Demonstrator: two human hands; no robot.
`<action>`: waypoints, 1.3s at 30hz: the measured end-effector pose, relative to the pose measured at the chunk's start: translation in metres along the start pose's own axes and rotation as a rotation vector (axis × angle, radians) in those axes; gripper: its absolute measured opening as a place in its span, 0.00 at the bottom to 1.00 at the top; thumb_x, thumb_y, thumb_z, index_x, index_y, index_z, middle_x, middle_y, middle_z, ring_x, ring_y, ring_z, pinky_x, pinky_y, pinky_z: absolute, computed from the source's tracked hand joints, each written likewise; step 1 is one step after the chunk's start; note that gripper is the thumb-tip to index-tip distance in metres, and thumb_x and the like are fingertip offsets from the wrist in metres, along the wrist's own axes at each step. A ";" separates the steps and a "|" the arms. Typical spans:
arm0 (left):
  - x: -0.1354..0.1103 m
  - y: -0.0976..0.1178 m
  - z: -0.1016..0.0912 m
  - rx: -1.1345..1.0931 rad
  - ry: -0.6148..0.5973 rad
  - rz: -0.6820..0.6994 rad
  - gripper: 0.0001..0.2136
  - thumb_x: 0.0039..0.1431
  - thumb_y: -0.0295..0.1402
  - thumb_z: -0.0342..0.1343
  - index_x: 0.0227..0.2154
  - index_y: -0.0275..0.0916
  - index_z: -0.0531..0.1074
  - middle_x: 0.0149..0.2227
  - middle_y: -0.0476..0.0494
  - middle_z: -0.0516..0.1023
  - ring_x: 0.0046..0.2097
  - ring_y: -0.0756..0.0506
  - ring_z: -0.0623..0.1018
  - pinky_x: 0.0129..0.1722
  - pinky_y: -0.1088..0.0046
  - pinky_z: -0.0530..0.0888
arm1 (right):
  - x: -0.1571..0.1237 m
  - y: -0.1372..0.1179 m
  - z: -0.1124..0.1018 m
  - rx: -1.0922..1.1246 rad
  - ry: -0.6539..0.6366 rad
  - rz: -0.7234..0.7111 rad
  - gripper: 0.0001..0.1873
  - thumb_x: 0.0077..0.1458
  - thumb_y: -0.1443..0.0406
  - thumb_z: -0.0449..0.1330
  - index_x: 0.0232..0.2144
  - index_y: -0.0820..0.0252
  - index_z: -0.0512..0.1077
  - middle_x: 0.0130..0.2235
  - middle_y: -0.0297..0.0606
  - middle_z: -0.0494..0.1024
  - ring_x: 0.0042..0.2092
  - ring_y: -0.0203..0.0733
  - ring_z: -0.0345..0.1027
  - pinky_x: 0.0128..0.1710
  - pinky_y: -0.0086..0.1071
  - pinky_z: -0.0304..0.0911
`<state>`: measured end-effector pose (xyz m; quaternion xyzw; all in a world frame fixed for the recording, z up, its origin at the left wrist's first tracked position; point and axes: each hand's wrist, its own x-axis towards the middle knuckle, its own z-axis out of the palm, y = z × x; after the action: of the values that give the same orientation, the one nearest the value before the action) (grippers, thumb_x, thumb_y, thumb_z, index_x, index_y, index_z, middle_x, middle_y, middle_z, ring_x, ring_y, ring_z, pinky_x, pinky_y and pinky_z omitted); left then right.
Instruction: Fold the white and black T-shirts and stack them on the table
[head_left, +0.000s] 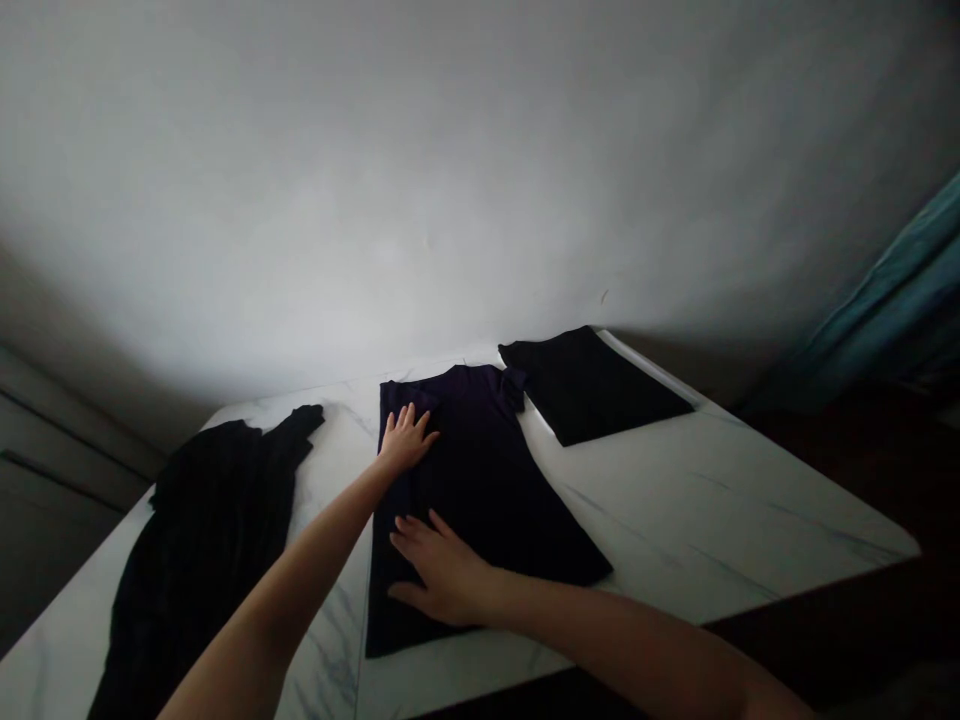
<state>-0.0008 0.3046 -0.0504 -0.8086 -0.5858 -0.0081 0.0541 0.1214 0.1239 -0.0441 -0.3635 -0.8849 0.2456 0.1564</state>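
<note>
Navy garment (495, 480) spread flat at the middle of the marble table (712, 520), its lower end toward the near edge. We press it with both palms, fingers spread and gripping nothing: left hand (407, 440) on its left border toward the far end, right hand (442, 575) nearer us. We judge the cloth light, soft and limp, apt to slide on the smooth top, and best pinched at a corner or hem. Black garment (202, 540) lies along the left edge, folded black cloth (592, 385) at the far right corner.
</note>
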 end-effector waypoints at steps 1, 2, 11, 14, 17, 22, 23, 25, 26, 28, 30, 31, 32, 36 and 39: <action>0.007 0.008 -0.007 0.007 0.029 -0.003 0.25 0.65 0.43 0.46 0.62 0.41 0.61 0.67 0.36 0.58 0.67 0.34 0.56 0.65 0.52 0.52 | -0.009 0.011 -0.015 0.027 0.030 0.045 0.26 0.64 0.55 0.53 0.58 0.62 0.67 0.62 0.47 0.66 0.64 0.48 0.56 0.67 0.47 0.43; 0.015 0.019 -0.014 -0.001 0.056 -0.003 0.22 0.64 0.42 0.48 0.59 0.41 0.65 0.65 0.36 0.61 0.66 0.34 0.60 0.64 0.54 0.54 | -0.019 0.024 -0.029 0.035 0.082 0.116 0.21 0.64 0.59 0.54 0.55 0.61 0.70 0.58 0.45 0.71 0.61 0.47 0.62 0.66 0.46 0.47; 0.106 0.181 -0.045 -0.220 0.061 -0.054 0.21 0.56 0.38 0.54 0.52 0.36 0.66 0.53 0.32 0.69 0.54 0.37 0.69 0.49 0.62 0.69 | -0.089 0.113 -0.070 -0.230 0.463 0.625 0.17 0.53 0.69 0.61 0.47 0.61 0.71 0.46 0.47 0.74 0.48 0.52 0.70 0.50 0.42 0.68; 0.123 0.214 -0.040 -0.231 -0.002 -0.158 0.28 0.50 0.38 0.60 0.54 0.35 0.63 0.55 0.30 0.66 0.55 0.36 0.68 0.49 0.60 0.69 | -0.101 0.110 -0.064 -0.244 0.405 0.731 0.18 0.55 0.65 0.61 0.49 0.62 0.69 0.46 0.48 0.75 0.46 0.51 0.72 0.45 0.39 0.69; 0.134 0.224 -0.035 -0.228 0.006 -0.238 0.27 0.51 0.33 0.60 0.55 0.37 0.63 0.55 0.30 0.66 0.53 0.37 0.69 0.46 0.62 0.71 | -0.106 0.100 -0.064 -0.249 0.299 0.826 0.12 0.59 0.63 0.58 0.45 0.60 0.71 0.42 0.46 0.78 0.43 0.50 0.75 0.39 0.36 0.69; 0.149 0.213 -0.031 -0.426 0.040 -0.276 0.18 0.56 0.24 0.54 0.51 0.35 0.66 0.52 0.29 0.69 0.54 0.37 0.72 0.47 0.63 0.71 | -0.107 0.088 -0.065 -0.353 0.240 0.835 0.09 0.61 0.63 0.55 0.36 0.59 0.74 0.39 0.46 0.79 0.43 0.50 0.75 0.41 0.36 0.67; 0.151 0.209 -0.031 -0.478 0.043 -0.287 0.17 0.57 0.23 0.53 0.50 0.35 0.67 0.52 0.29 0.70 0.54 0.37 0.72 0.48 0.63 0.71 | -0.107 0.086 -0.065 -0.366 0.245 0.824 0.08 0.60 0.65 0.55 0.35 0.59 0.74 0.40 0.47 0.79 0.43 0.50 0.74 0.42 0.37 0.66; 0.154 0.201 -0.031 -0.551 0.047 -0.313 0.14 0.58 0.23 0.51 0.48 0.35 0.68 0.51 0.29 0.71 0.54 0.37 0.73 0.50 0.63 0.70 | -0.108 0.082 -0.065 -0.369 0.249 0.814 0.08 0.59 0.67 0.55 0.35 0.59 0.74 0.39 0.45 0.79 0.42 0.49 0.75 0.42 0.36 0.66; 0.155 0.197 -0.032 -0.580 0.047 -0.328 0.13 0.59 0.24 0.50 0.47 0.35 0.69 0.51 0.28 0.72 0.54 0.36 0.73 0.50 0.62 0.70 | -0.108 0.080 -0.065 -0.362 0.243 0.817 0.08 0.59 0.68 0.54 0.35 0.59 0.74 0.38 0.44 0.80 0.40 0.48 0.75 0.40 0.35 0.66; 0.158 0.187 -0.034 -0.671 0.043 -0.374 0.11 0.60 0.28 0.50 0.45 0.36 0.70 0.50 0.28 0.74 0.54 0.35 0.74 0.50 0.60 0.71 | -0.108 0.075 -0.066 -0.337 0.217 0.832 0.09 0.60 0.68 0.53 0.38 0.58 0.74 0.34 0.42 0.80 0.36 0.47 0.76 0.34 0.33 0.65; 0.161 0.175 -0.037 -0.794 0.032 -0.424 0.10 0.59 0.32 0.51 0.42 0.37 0.71 0.49 0.29 0.75 0.53 0.34 0.75 0.48 0.60 0.72 | -0.106 0.069 -0.067 -0.304 0.193 0.830 0.10 0.61 0.67 0.52 0.41 0.57 0.72 0.32 0.39 0.81 0.33 0.46 0.77 0.30 0.32 0.63; 0.162 0.167 -0.039 -0.866 0.025 -0.447 0.10 0.58 0.34 0.52 0.40 0.37 0.71 0.48 0.30 0.76 0.51 0.34 0.76 0.46 0.60 0.73 | -0.105 0.065 -0.069 -0.284 0.187 0.817 0.10 0.61 0.67 0.52 0.42 0.56 0.72 0.32 0.38 0.81 0.32 0.46 0.77 0.29 0.31 0.62; 0.163 0.157 -0.040 -0.946 0.018 -0.470 0.10 0.58 0.35 0.52 0.39 0.38 0.71 0.46 0.31 0.77 0.49 0.35 0.78 0.44 0.62 0.74 | -0.102 0.061 -0.070 -0.262 0.186 0.796 0.10 0.61 0.67 0.52 0.42 0.56 0.71 0.32 0.38 0.81 0.33 0.46 0.77 0.29 0.31 0.62; 0.160 0.107 -0.044 -1.298 -0.021 -0.577 0.08 0.60 0.35 0.48 0.38 0.39 0.68 0.37 0.40 0.78 0.35 0.43 0.80 0.34 0.68 0.77 | -0.087 0.041 -0.075 -0.135 0.185 0.681 0.12 0.59 0.70 0.53 0.43 0.54 0.71 0.37 0.36 0.81 0.37 0.44 0.77 0.34 0.30 0.63; 0.149 0.063 -0.043 -1.513 -0.056 -0.690 0.08 0.61 0.35 0.45 0.35 0.38 0.67 0.31 0.43 0.75 0.29 0.46 0.78 0.31 0.69 0.77 | -0.073 0.030 -0.072 -0.016 0.139 0.601 0.15 0.56 0.72 0.54 0.45 0.54 0.71 0.40 0.36 0.81 0.41 0.43 0.76 0.38 0.30 0.63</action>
<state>0.1076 0.4224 -0.0016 -0.4014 -0.6383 -0.3956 -0.5244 0.2211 0.1124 -0.0079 -0.6263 -0.7268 0.2482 0.1340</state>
